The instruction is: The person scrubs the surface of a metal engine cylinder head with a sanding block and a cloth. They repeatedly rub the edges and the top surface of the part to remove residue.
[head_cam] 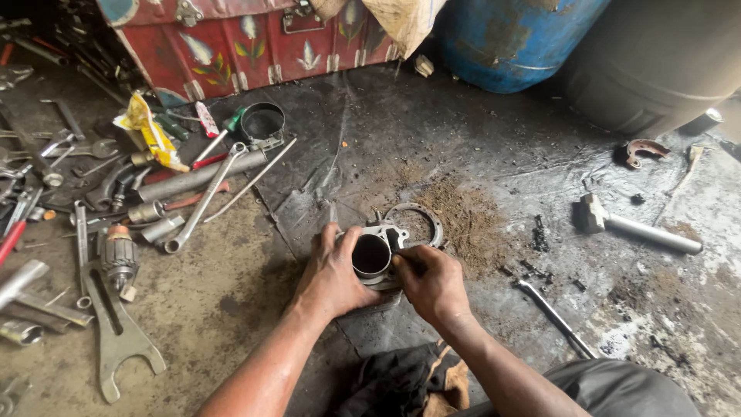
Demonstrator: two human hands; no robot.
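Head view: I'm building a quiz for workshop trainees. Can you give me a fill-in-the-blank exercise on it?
1. Both hands, left hand and right hand, grip a metal ____ with a round bore.
2. The drum at the top is ____ in colour.
3. The hammer lies to the person's ____.

Missing words: cylinder; blue; right

Bare forearms, no sleeves; grimy hands (pixel 386 276); grey trousers (pixel 617 386) at lower right.

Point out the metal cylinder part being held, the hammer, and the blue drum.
metal cylinder part (pixel 372 255), head view, dark bore.
hammer (pixel 652 234), head view, handle.
blue drum (pixel 513 35), head view, side wall.
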